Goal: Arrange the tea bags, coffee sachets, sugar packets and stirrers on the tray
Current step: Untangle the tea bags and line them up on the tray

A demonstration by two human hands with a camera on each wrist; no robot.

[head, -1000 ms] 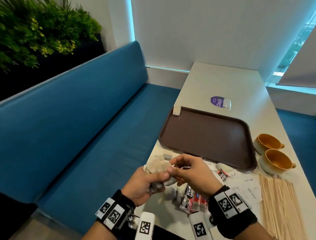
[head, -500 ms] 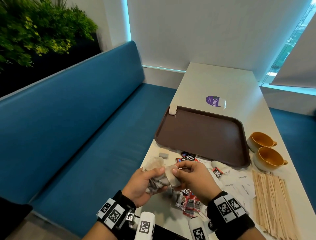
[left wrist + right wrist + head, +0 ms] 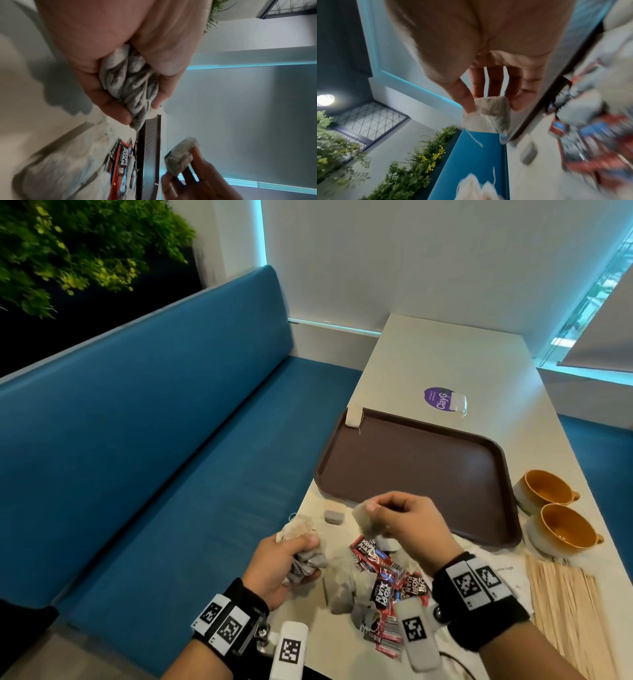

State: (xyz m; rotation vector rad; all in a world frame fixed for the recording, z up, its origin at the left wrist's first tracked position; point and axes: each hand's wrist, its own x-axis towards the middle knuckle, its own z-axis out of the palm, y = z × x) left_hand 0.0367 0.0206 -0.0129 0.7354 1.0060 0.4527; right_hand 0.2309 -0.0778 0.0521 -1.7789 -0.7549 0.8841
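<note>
Left hand [image 3: 281,563] fingers curl around a tea bag bundle [image 3: 130,86]. Right hand [image 3: 407,525] pinches one tea bag [image 3: 364,520] near the tray [image 3: 421,470]; coffee sachets [image 3: 387,573] lie below.

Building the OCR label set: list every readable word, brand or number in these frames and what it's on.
"ClayG": purple round sticker on the table, partly covered by a tea bag; its small print is unreadable.
"KOPI JUAN": red coffee sachets near the right hand.
"KOPI JUAN", blurred: same sachets in the left wrist view.
White sugar packets: faint print, too small to read.
Wristband markers: square codes, no text.
</note>
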